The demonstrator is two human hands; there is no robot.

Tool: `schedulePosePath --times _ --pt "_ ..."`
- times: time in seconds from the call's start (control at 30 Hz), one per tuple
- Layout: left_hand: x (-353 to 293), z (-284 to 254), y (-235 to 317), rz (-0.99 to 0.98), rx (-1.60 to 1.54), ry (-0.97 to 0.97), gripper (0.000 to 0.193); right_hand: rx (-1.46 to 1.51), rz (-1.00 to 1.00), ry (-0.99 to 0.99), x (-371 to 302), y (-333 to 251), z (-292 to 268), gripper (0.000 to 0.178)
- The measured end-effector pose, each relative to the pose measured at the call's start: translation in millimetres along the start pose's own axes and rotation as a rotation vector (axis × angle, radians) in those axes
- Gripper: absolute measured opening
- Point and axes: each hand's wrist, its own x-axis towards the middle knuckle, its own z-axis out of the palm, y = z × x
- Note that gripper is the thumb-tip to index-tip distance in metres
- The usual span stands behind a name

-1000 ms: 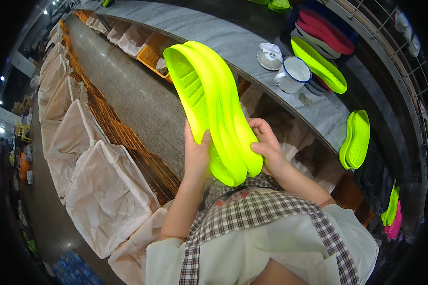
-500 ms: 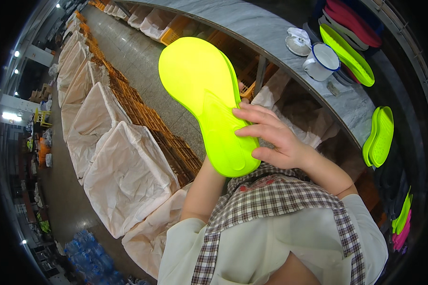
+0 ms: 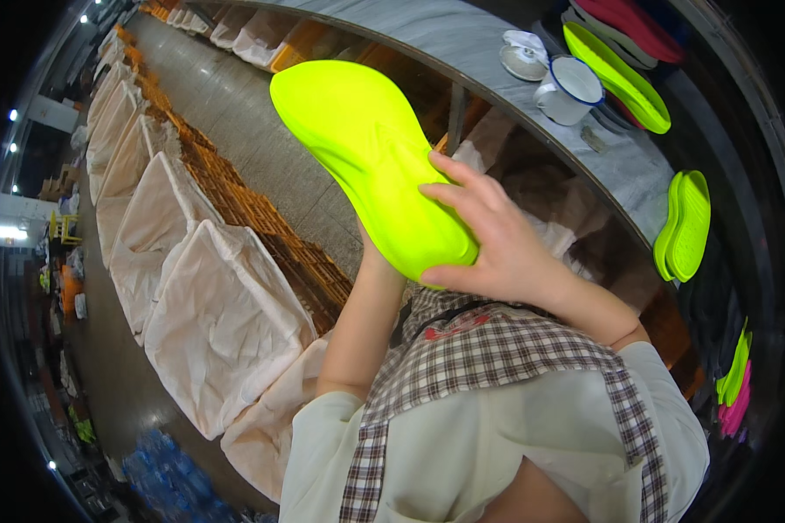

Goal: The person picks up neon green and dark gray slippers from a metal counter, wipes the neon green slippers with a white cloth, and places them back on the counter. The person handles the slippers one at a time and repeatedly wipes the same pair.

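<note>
A bright yellow-green shoe sole (image 3: 366,148) is held up in front of me, its wide toe end toward the upper left and its heel toward my body. My right hand (image 3: 501,240) grips the heel part, fingers spread over the face and thumb along the heel's end. My left hand (image 3: 368,240) is behind the sole; its forearm and a bit of wrist show, while its fingers are hidden. It bears the sole from below.
A grey worktop (image 3: 445,44) curves along the right, carrying a white enamel mug (image 3: 569,94), a lid with cloth (image 3: 523,57) and more soles (image 3: 691,225). To the left stand orange crates (image 3: 227,192) and bins lined with pale sheeting (image 3: 227,322). Blue bottles (image 3: 170,475) lie lower left.
The sole has tilted, its toe end swinging left and its heel rising slightly. My right hand has gone from fingers resting on the face to a grip with the thumb at the heel end.
</note>
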Motion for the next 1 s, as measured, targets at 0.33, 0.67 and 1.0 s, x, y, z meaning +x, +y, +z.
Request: schedulePosePath --times 0.33,0.67,1.0 --pt "11.4 20.6 4.3 0.038 -0.091 -0.188 0.047 1.655 0.355 0.459 -55.2 43.8 -29.7 0.066" --pt "35.2 55.7 -45.3 -0.193 -0.133 -0.197 0.041 1.62 0.323 1.151 -171.5 59.8 -71.5 0.064" --pt "59.5 63.3 -115.3 -0.553 0.079 -0.202 0.047 1.738 0.258 1.506 -211.4 106.7 -61.7 0.055"
